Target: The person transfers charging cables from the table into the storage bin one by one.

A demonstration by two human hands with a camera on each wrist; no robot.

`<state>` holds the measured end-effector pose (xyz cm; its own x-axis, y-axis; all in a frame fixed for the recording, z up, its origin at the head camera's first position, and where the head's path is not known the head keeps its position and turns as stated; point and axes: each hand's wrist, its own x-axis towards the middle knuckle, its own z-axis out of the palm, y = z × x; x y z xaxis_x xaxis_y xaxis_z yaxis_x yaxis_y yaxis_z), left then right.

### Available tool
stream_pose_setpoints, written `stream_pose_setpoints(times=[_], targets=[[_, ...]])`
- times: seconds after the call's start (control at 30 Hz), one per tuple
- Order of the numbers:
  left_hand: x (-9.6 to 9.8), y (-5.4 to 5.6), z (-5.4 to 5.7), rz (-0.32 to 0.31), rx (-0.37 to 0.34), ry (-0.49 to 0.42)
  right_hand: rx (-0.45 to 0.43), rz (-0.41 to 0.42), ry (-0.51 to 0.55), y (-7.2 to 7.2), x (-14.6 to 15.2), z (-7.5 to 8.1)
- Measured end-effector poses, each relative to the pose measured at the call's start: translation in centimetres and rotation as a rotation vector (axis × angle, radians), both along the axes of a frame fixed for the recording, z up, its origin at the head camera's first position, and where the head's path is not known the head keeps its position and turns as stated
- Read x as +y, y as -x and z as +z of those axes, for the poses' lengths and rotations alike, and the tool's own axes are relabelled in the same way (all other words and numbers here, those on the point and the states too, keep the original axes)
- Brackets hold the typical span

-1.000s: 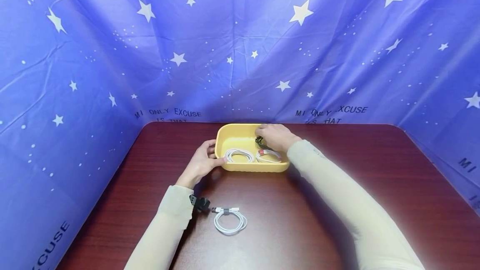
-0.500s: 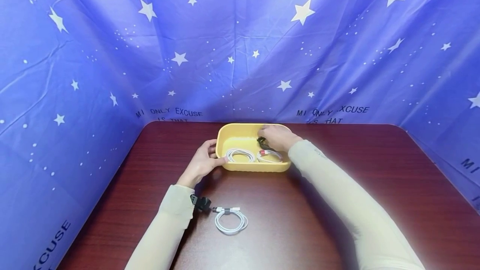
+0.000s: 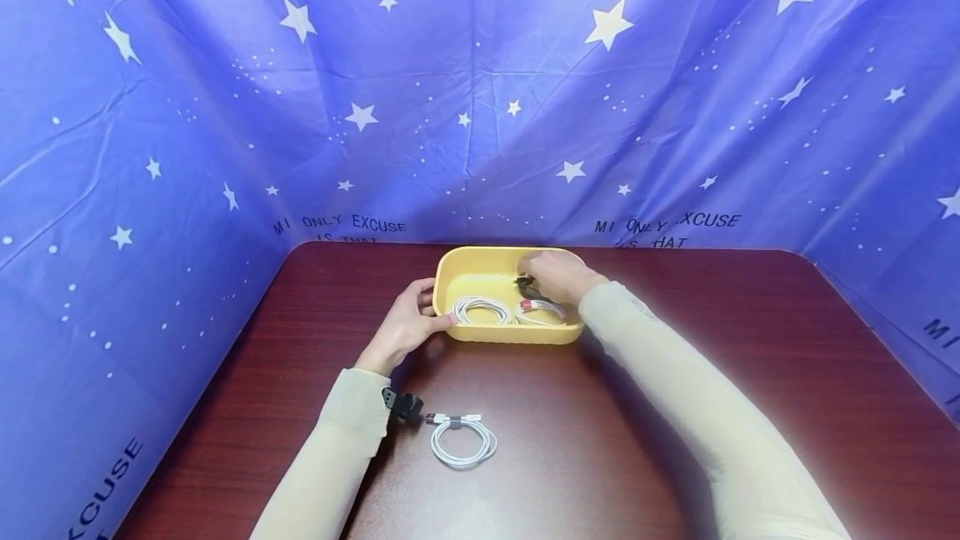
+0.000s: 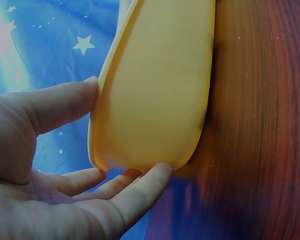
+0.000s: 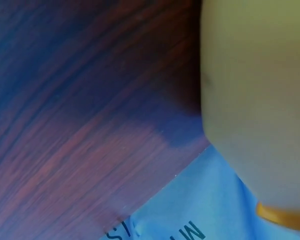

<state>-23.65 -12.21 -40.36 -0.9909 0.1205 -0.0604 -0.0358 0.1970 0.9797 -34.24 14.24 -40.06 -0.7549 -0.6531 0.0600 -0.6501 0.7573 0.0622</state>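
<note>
At the far edge of the table stands a yellow bin (image 3: 517,335). My left hand (image 3: 406,327) holds its left end, thumb at the rim and fingers against the outer wall; the left wrist view shows this grip on the bin wall (image 4: 155,90) up close. My right hand (image 3: 558,273) reaches inside at the back right and pinches a bundled black cable (image 3: 529,288), partly hidden by the hand. A coiled white cable (image 3: 482,301) lies at the bin's front left. Beside it is a second white cable with a red part (image 3: 527,305).
Nearer to me, a coiled white cable (image 3: 463,464) with a grey tie (image 3: 455,422) lies on the dark red wooden table (image 3: 585,440). A black wrist camera (image 3: 405,405) sits on my left wrist. Behind the table hangs a blue curtain with stars (image 3: 480,148).
The right hand and the black cable have settled slightly lower inside the bin. The left hand keeps its hold, and the cable on the table stays put.
</note>
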Motion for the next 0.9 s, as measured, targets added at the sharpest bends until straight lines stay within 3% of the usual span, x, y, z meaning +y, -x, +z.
stream_pose_setpoints(times=[0.37,0.9], targets=[[0.1,-0.1,0.0,0.007,0.001,-0.013,0.036,0.024,0.031,-0.1,0.3,-0.2],[0.0,-0.1,0.1,-0.003,-0.005,-0.008,-0.079,-0.011,0.15,-0.4,1.3,0.5]])
